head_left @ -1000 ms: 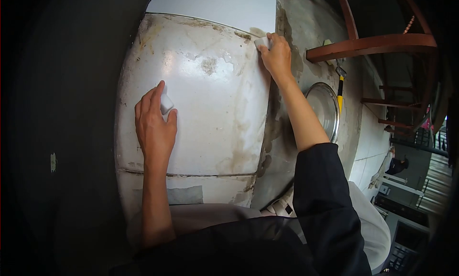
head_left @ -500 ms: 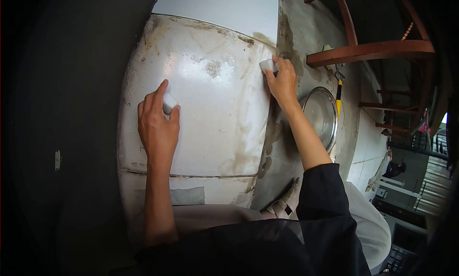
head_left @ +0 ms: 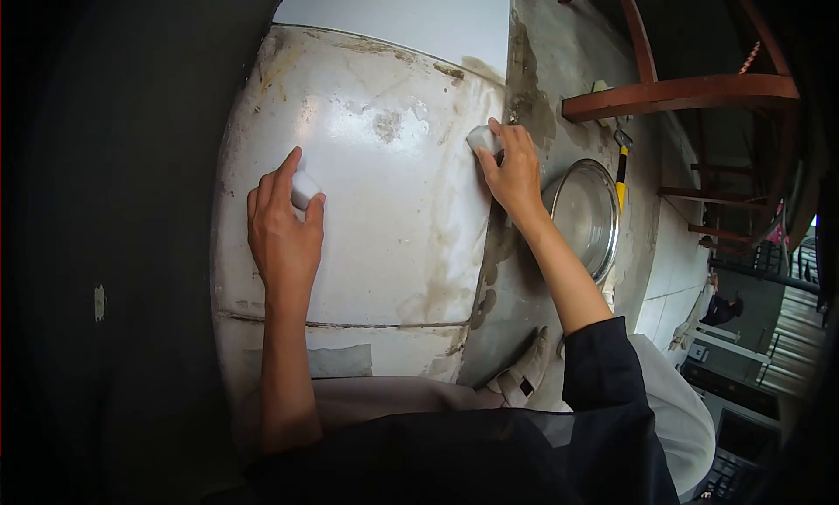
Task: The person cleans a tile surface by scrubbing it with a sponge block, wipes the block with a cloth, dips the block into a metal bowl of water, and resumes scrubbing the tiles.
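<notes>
My left hand point(head_left: 285, 225) is closed on a white sponge point(head_left: 305, 190), pinched between thumb and fingers against a stained white tile surface point(head_left: 376, 234). Near the tile's right edge, my right hand point(head_left: 514, 171) grips a second pale sponge point(head_left: 480, 140) and presses it to the dirty border. Brown grime and wet patches run along that edge. Parts of both sponges are hidden behind my fingers.
A round metal basin point(head_left: 587, 221) stands right of my right forearm, beside a yellow-and-black-handled tool point(head_left: 621, 168). A reddish-brown wooden frame point(head_left: 682, 96) reaches in at upper right. My shoe point(head_left: 526, 374) is below. Another person point(head_left: 722, 310) is far off at right.
My right hand and its sponge have slid a little down the frame along the tile edge. My left hand, with its sponge, has shifted only slightly left.
</notes>
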`<state>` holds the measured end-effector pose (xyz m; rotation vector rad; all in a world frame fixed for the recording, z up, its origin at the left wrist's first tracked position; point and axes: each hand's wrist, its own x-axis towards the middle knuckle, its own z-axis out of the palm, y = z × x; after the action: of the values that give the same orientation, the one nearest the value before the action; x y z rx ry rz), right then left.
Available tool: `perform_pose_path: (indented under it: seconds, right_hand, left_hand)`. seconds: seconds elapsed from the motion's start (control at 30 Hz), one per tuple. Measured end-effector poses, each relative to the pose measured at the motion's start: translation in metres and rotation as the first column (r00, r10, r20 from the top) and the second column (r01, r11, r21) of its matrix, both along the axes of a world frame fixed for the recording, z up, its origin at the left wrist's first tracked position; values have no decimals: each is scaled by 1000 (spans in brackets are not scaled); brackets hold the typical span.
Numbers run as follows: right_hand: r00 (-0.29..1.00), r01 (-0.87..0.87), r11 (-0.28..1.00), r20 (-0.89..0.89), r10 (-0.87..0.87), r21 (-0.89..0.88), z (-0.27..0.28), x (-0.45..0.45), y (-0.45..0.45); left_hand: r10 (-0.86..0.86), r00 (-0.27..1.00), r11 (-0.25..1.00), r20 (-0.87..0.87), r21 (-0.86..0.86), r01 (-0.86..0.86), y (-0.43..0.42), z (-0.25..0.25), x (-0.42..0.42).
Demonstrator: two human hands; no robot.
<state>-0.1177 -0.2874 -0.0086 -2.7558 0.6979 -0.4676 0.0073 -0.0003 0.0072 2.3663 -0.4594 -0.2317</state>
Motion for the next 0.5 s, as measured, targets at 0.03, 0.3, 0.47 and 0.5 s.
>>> perform_pose_path:
  seconds: [0.03, 0.3, 0.47, 0.5]
  right_hand:
    - [1000, -15, 1000, -3, 15, 18, 0, -2, 0]
    - [994, 111, 993, 7, -111, 36, 0, 17, -6]
    - [1000, 7, 998, 18, -8, 62, -3, 0, 0]
    - [999, 39, 999, 22, -39, 18, -5, 15, -18]
  left_hand:
    - [-5, 1000, 1000, 5, 11, 5, 0, -1, -1]
    - [-1, 1000, 1000, 27, 12, 1, 3, -4, 0]
    - [-13, 1000, 999, -7, 43, 14, 2, -7, -2]
    - [-20, 1000, 999, -3, 41, 20, 2, -6, -5]
